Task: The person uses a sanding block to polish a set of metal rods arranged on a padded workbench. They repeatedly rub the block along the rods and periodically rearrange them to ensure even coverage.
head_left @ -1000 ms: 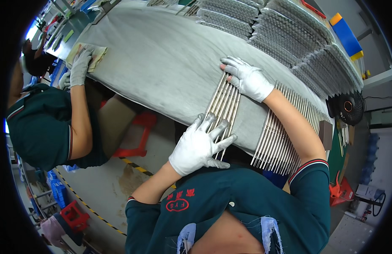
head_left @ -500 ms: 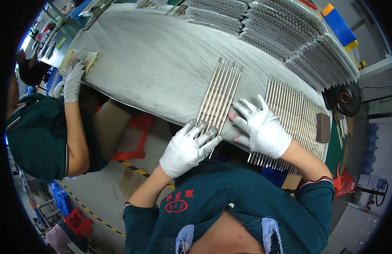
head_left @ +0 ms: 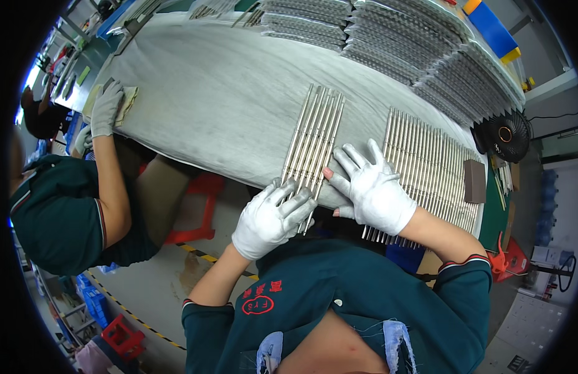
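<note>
A row of several slim silver metal rods [head_left: 314, 134] lies side by side on the pale cloth, near ends over the table's front edge. My left hand [head_left: 267, 221], in a white glove with greyed fingertips, lies across those near ends with its fingers bent over them; its thumb is hidden. My right hand [head_left: 379, 193], gloved with bare tips on the thumb and a finger, is open just right of the row, fingers spread. That bare fingertip is against or very near the rightmost rod. Beside it spreads a wider set of similar rods [head_left: 426, 162].
A dark brown block [head_left: 474, 181] rests on the wider set's right end. Plastic-wrapped stacks of rods [head_left: 413, 43] stand at the back, with a black fan [head_left: 506, 136] to their right. On the left, a co-worker's gloved hand [head_left: 106, 107] presses a yellowish cloth [head_left: 128, 103].
The rods in the small row sit closer together and slightly further left. My right hand has moved left alongside them. The left hand's fingers have drawn closer together over the near ends.
</note>
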A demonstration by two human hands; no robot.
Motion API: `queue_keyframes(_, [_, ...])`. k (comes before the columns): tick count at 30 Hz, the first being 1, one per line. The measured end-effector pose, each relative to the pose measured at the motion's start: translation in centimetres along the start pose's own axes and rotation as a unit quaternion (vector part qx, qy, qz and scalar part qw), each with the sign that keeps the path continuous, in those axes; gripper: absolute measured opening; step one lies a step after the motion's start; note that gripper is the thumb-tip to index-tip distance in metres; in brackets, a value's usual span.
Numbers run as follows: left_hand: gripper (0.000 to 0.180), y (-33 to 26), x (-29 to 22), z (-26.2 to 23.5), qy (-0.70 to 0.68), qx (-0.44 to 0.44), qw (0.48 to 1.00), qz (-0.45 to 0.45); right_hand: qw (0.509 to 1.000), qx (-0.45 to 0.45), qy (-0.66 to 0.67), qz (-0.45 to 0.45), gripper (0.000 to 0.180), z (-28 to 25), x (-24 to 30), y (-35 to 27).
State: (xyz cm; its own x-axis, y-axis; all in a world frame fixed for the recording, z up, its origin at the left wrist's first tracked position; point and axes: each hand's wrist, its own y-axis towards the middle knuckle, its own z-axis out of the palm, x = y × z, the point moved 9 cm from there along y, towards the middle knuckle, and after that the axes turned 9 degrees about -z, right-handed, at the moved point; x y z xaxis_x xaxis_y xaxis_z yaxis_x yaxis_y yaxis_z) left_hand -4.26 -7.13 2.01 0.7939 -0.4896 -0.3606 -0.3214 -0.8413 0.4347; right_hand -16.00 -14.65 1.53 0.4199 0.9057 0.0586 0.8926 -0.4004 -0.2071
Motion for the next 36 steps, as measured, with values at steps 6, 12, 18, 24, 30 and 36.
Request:
queue_keyframes(6, [0.051, 0.0, 0.1, 0.0, -0.006, -0.001, 1.000, -0.003, 1.000, -0.012, 0.010, -0.004, 0.076, 0.0, -0.1, 0.1])
queue_keyframes(12, [0.057, 0.1, -0.5, -0.1, 0.004, 0.041, 0.999, 0.027, 0.999, -0.038, 0.013, -0.006, 0.077, 0.0, -0.1, -0.1])
queue_keyframes(18, [0.064, 0.0, -0.3, 0.1, 0.008, 0.041, 0.999, 0.016, 1.000, -0.029, 0.006, -0.003, 0.076, 0.0, 0.1, 0.2])
queue_keyframes(24, [0.063, 0.0, 0.3, -0.4, 0.024, 0.063, 0.998, 0.013, 1.000, -0.026, 0.005, 0.004, 0.074, 0.1, 0.0, 0.1])
queue_keyframes(30, [0.061, -0.9, 1.4, -0.2, 0.023, 0.050, 0.998, -0.007, 1.000, -0.030, -0.001, 0.005, 0.072, -0.3, 0.2, 0.3])
queue_keyframes(36, [0.057, -0.5, 1.0, -0.6, 0.000, 0.037, 0.999, 0.003, 1.000, -0.029, 0.000, 0.006, 0.072, -0.3, 0.1, 0.3])
